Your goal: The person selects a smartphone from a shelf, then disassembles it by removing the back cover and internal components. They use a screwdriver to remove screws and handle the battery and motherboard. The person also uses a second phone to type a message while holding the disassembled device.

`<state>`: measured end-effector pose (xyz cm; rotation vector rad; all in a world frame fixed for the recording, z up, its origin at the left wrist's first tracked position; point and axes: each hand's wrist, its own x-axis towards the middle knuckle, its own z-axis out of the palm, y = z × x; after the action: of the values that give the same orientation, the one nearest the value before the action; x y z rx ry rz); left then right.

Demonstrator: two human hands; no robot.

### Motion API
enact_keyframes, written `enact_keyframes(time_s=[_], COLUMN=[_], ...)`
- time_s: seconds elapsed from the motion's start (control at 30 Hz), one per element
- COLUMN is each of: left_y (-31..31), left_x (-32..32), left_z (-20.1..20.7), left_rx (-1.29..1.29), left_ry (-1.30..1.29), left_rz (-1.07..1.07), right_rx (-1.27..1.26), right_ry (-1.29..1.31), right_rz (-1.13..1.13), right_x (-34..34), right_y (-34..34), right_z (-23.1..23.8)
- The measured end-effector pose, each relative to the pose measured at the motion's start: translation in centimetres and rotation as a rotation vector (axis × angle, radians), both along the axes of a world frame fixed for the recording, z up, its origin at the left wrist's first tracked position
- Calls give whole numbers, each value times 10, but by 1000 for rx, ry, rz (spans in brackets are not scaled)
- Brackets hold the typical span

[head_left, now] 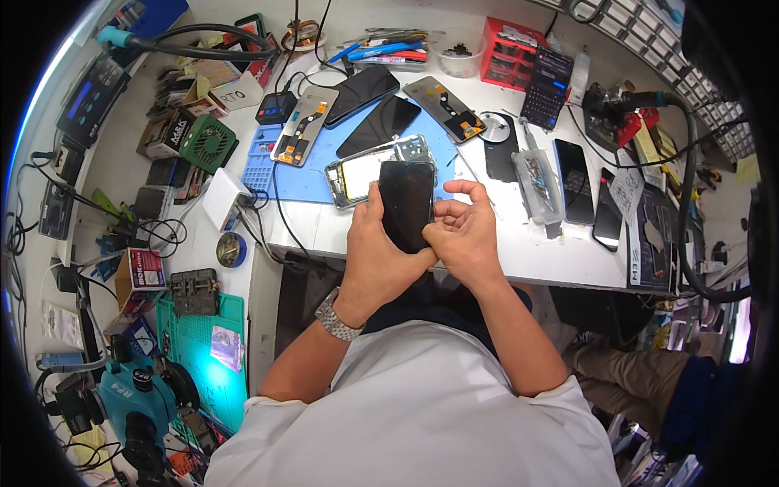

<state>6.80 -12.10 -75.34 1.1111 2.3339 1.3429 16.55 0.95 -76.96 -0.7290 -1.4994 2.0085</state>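
Observation:
A black smartphone (408,199), its dark screen facing up, is held over the front edge of the bench. My left hand (375,256) is wrapped round its left side and lower edge. At the lower right edge, the curled fingers and thumb of my right hand (466,235) grip the same phone. Just beyond it, partly covered, an opened phone frame (354,177) with a white battery lies on the blue mat (307,185). A dark screen (378,127) and two screen assemblies showing their backs, a left one (305,122) and a right one (445,105), lie farther back.
To the right are a clear tray of small parts (537,187), two phones (574,180) and a propped-up phone (547,88). A green fan (213,144), a white box with cables (227,200) and a teal microscope (136,402) stand left. Another person's trousered legs (633,377) show lower right.

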Motion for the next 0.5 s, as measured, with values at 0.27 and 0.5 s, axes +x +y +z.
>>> enact_keyframes(time_s=[0.27,0.5], left_y=[1,-4], left_x=[-1,8], left_z=[-3,17], left_rx=[59,42], left_ry=[-24,211], left_rz=[-18,-116], right_rx=[-13,62], right_ry=[-41,-86], right_rz=[-38,-108], right_x=[6,20], right_y=[-4,-11], right_z=[20,22])
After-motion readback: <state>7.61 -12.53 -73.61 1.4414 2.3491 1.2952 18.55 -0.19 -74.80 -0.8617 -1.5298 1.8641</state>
